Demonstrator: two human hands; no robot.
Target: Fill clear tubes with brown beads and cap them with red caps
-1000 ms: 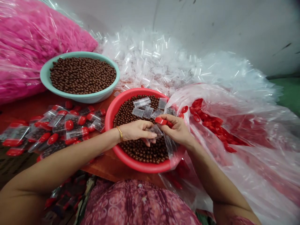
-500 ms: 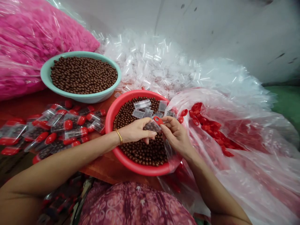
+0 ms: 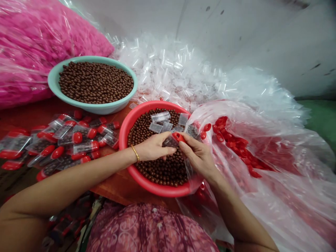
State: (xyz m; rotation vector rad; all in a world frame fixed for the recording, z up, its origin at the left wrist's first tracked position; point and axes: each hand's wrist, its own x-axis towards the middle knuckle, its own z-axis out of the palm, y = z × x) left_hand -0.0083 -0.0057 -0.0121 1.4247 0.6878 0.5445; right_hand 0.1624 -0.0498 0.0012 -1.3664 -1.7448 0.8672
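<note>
My left hand (image 3: 156, 147), with a gold bracelet at its wrist, is closed on a clear plastic case (image 3: 169, 142) with dark balls showing inside. At the right end of the case, my right hand (image 3: 197, 152) grips a red cap (image 3: 179, 137) between thumb and fingers. The cap sits against the case end; my fingers partly hide how far it is on. Both hands are above a red basin (image 3: 123, 136) of brown balls (image 3: 162, 171). Several clear cases (image 3: 160, 117) lie on the balls at the basin's far side.
A teal basin (image 3: 54, 82) of brown balls stands behind left. Filled red-capped cases (image 3: 81, 136) are heaped at left. A plastic bag (image 3: 262, 140) with loose red caps (image 3: 236, 145) lies at right. Clear cases (image 3: 168, 66) and a bag of pink pieces (image 3: 52, 45) are behind.
The red cap has turned and come down onto the end of the clear case, pushed by my right hand. My left hand keeps its hold, and the view has shifted slightly.
</note>
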